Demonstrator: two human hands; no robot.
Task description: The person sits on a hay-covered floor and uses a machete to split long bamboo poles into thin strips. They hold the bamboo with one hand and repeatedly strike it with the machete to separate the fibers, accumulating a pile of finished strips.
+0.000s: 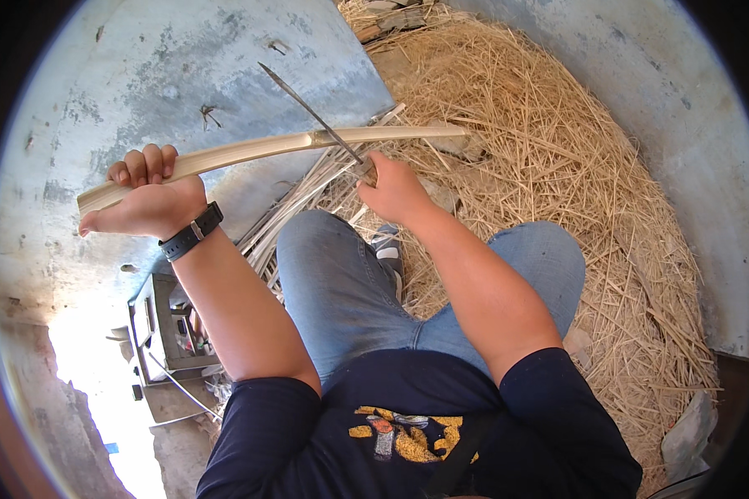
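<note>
**Head-worn fisheye view, looking steeply down**

The single camera sits on the person's head and faces down over the torso and jeans-clad knees. Both forearms enter from the lower edge, close to the lens. The concrete floor (183,75) and straw pile (558,150) lie farther off, bending toward the dark circular rim.

Grey concrete floor (183,66); straw heap (549,141), split cane strips (308,191), small wooden stool (162,333) on it.
</note>
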